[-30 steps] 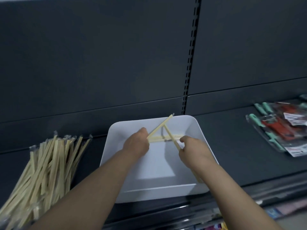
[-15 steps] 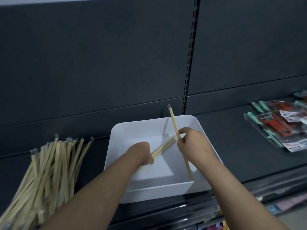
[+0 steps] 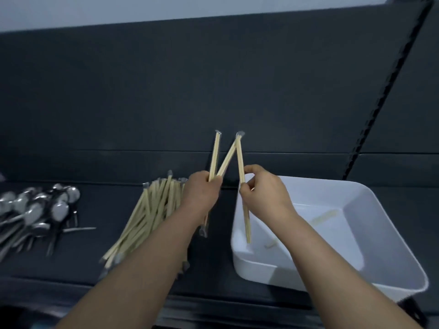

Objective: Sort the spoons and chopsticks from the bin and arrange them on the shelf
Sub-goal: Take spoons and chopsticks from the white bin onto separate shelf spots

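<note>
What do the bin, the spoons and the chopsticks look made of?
The bin: probably plastic, white, smooth, soft sheen on its walls. The spoons: metal, likely stainless steel, bright mirror-like glints. The chopsticks: pale wood or bamboo, matte, seemingly in clear wrappers that bunch at the tips.

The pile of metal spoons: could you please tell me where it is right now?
In the head view, the pile of metal spoons lies at the far left of the dark shelf, left of the heap of wrapped chopsticks.

bin (image 3: 392,245) 1 | held chopsticks (image 3: 215,157) 3 | spoon pile (image 3: 35,210) 1 | chopstick pile (image 3: 147,217) 1
</note>
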